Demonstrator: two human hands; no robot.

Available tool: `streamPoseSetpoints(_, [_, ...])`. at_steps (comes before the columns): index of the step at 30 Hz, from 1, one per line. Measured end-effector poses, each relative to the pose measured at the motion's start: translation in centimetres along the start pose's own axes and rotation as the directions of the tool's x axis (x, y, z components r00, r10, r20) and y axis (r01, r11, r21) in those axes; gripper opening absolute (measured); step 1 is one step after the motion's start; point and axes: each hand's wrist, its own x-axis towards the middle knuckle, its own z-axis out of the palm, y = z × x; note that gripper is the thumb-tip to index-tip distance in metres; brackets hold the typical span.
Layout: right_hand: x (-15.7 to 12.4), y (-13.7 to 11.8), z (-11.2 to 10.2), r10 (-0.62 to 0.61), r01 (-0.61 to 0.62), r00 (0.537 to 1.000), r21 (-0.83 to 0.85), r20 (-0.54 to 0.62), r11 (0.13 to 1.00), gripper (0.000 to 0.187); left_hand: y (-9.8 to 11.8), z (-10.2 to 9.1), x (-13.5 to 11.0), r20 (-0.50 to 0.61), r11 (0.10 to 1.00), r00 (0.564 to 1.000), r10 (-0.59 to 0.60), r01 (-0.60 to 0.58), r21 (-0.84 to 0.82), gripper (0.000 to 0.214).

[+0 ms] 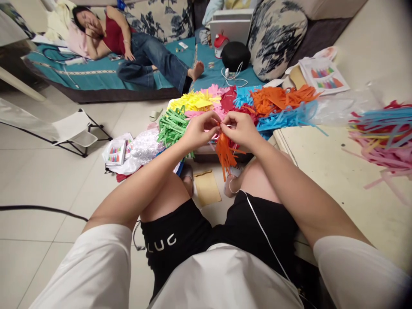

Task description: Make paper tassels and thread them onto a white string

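Note:
A bunch of orange paper strips (225, 153) hangs down between my knees. My left hand (199, 131) and my right hand (241, 128) meet above it, both with fingers pinched on the top of the bunch. Just beyond my hands lie piles of cut paper strips: green (172, 125), yellow (193, 101), pink (214, 91), red (229, 101), blue (246, 95) and orange (280, 98).
A pale table (341, 171) at my right carries more pink and blue strips (386, 137). A person lies on a teal sofa (96, 75) at the back. A folding stand (74, 131), printed sheets (116, 152) and a brown envelope (207, 186) are on the tiled floor.

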Motion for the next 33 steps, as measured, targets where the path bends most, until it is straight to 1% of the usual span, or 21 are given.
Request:
streamPoseSetpoints(2, [0.0,0.2,-0.1,-0.030,0.030,1.000,-0.047,-0.002,0.998,0.013,-0.3,0.1,0.0,-0.002,1.000,1.000,-0.015,0.015,-0.011,0.037])
streamPoseSetpoints(4, [-0.1,0.2,-0.1,-0.058,0.057,0.998,-0.106,-0.002,0.993,0.013,-0.6,0.3,0.0,-0.019,1.000,1.000,-0.022,0.022,-0.004,0.041])
streamPoseSetpoints(6, [-0.3,0.1,0.0,-0.067,0.065,0.998,-0.143,-0.009,0.988,0.014,-0.6,0.4,0.1,-0.063,0.999,0.998,-0.010,0.012,0.036,0.037])
streamPoseSetpoints(8, [-0.3,-0.2,0.2,-0.044,0.041,0.999,-0.129,-0.017,0.991,0.017,-0.5,0.5,0.3,-0.116,0.994,0.993,0.012,0.001,0.105,0.027])
streamPoseSetpoints(10, [-0.3,-0.5,0.6,0.019,-0.020,1.000,-0.046,-0.018,0.999,0.021,-0.4,0.4,0.5,-0.155,0.985,0.988,0.026,0.001,0.171,0.015])
streamPoseSetpoints(13, [0.0,-0.9,0.8,0.135,-0.134,0.991,0.179,0.006,0.975,0.026,-0.8,-0.1,0.8,-0.192,0.982,0.981,-0.006,0.042,0.183,0.007])
streamPoseSetpoints(16, [0.4,-1.2,0.5,0.216,-0.203,0.976,0.354,0.004,0.913,0.028,-1.6,-0.6,0.9,-0.213,0.985,0.975,-0.069,0.100,0.138,0.013])
streamPoseSetpoints(18, [0.4,-1.4,0.0,0.251,-0.234,0.968,0.408,0.012,0.882,0.031,-2.3,-0.8,0.9,-0.219,0.987,0.971,-0.093,0.119,0.111,0.020])
streamPoseSetpoints(22, [0.2,-1.7,-0.7,0.268,-0.279,0.959,0.477,0.092,0.834,0.046,-3.1,-0.7,1.0,-0.194,0.989,0.974,-0.119,0.133,0.059,0.027])
streamPoseSetpoints(24, [0.1,-1.6,-0.6,0.244,-0.272,0.962,0.475,0.120,0.837,0.048,-3.3,-0.6,1.0,-0.184,0.990,0.975,-0.124,0.133,0.038,0.027])
streamPoseSetpoints(27, [0.1,-0.9,0.1,0.198,-0.236,0.971,0.412,0.132,0.880,0.047,-3.0,-0.5,1.1,-0.176,0.991,0.977,-0.123,0.130,0.028,0.031])
streamPoseSetpoints(30, [0.1,-0.5,0.8,0.207,-0.236,0.971,0.345,0.118,0.909,0.049,-2.5,-0.6,0.9,-0.169,0.992,0.978,-0.119,0.125,0.027,0.032])
streamPoseSetpoints(33, [0.2,-0.8,0.8,0.213,-0.247,0.968,0.332,0.137,0.910,0.048,-2.1,-0.5,0.8,-0.173,0.992,0.979,-0.111,0.120,0.043,0.033])
